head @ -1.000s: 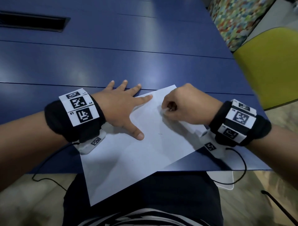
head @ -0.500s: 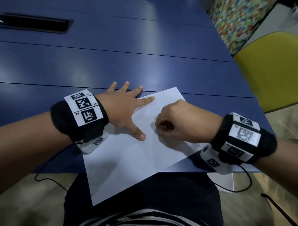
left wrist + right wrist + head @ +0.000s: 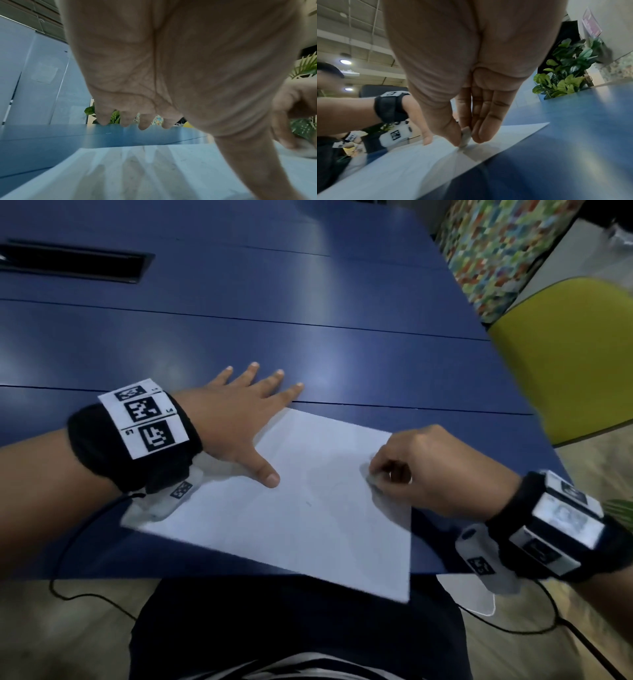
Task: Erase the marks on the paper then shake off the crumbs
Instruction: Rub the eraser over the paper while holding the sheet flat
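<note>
Marks on the paper [image 3: 308, 508] are too faint to read and the eraser [image 3: 465, 136] is mostly hidden in the head view, blurred at the wrist. Left hand [image 3: 236, 422] lies flat, fingers [image 3: 274, 381] spread straight on the blue table [image 3: 308, 344], thumb and palm pinning the sheet's left corner; right hand [image 3: 431, 470] pinches the eraser, tip on the sheet's right side. The sheet lies skewed, one corner overhanging the near table edge.
</note>
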A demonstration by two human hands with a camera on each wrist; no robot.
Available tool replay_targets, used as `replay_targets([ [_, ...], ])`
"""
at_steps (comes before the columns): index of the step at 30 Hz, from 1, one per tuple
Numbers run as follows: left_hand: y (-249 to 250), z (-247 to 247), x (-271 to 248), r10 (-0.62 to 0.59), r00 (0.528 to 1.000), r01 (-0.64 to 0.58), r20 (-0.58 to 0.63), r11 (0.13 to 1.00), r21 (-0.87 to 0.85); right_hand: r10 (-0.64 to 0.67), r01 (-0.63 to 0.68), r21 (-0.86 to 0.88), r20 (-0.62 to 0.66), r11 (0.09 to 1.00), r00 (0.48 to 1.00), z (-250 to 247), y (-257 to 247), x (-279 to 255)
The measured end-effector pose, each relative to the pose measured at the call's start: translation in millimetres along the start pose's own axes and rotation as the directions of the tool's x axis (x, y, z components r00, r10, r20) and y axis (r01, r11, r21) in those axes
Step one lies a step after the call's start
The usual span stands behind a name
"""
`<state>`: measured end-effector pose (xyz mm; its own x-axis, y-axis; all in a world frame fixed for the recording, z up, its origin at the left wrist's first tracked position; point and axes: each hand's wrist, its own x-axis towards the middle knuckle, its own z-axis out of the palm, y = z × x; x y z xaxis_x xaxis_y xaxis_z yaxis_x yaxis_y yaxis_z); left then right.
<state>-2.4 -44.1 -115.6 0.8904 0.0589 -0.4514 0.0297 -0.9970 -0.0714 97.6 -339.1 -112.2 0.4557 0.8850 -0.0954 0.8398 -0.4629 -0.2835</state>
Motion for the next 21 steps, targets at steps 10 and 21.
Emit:
replay_targets([
  [10,49,6,-34,0.122,0.992,-0.121,0.039,0.992,-0.040,-0.020,0.019,0.082,0.013,0.996,1.000,-4,-26,3],
  [21,52,15,-32,0.099,0.995,-0.098,-0.020,0.995,0.023,-0.126,0.128,-0.013,0.088,0.992,0.988,11,-41,29],
])
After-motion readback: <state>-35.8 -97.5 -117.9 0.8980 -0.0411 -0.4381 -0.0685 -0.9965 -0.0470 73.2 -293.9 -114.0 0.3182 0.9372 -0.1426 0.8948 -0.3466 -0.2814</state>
